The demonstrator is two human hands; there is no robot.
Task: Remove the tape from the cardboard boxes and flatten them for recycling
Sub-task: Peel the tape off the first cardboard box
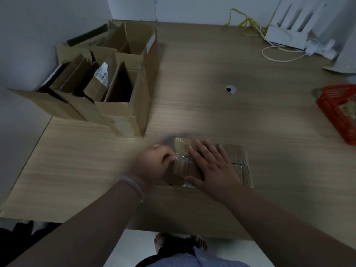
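We have a small cardboard box (238,164) lying low on the wooden table (212,112), close to the near edge and right in front of us. Our right hand (213,168) lies flat on top of it, fingers straight and spread, thumb out toward the near side, pressing the box down. Our left hand (152,162) sits at the box's left end with its fingers curled in, pinching a strip of clear tape (182,158) between thumb and fingertips. The strip runs from the pinch onto the top of the box, crinkled and shiny. More tape shows along the box's right edge. A pale bracelet (134,185) circles our left wrist.

Well apart from the small box, at the far left of the table, stand the big open boxes (119,110), flaps up, with folded cardboard pieces standing inside them, one bearing a white label. A round cable hole (230,89) sits in the middle of the tabletop. At the right edge is a red basket (335,112), and in the far right corner a white router (285,35) with a yellow cable (248,24) beside it.
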